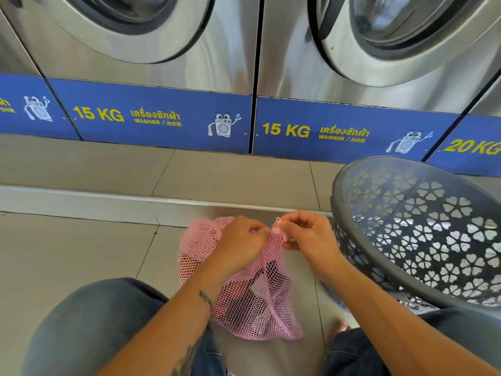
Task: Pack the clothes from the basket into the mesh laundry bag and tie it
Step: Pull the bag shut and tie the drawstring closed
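Pinching the drawstring [278, 220] with my right hand [303, 234], my left hand [241, 240] grips the neck of the pink mesh bag [254, 294] — it hangs lengthwise toward me, mouth pointing away, beside the grey basket [423, 234].

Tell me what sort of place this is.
Most likely a self-service laundromat. A row of steel front-loading washers carries blue capacity labels reading 15 KG and 20 KG, and a grey laundry basket lies tipped on the tiled floor.

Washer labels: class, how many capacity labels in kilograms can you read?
3. One 15 KG label left of centre, a second 15 KG label right of centre, a 20 KG label far right. More may lie outside the frame.
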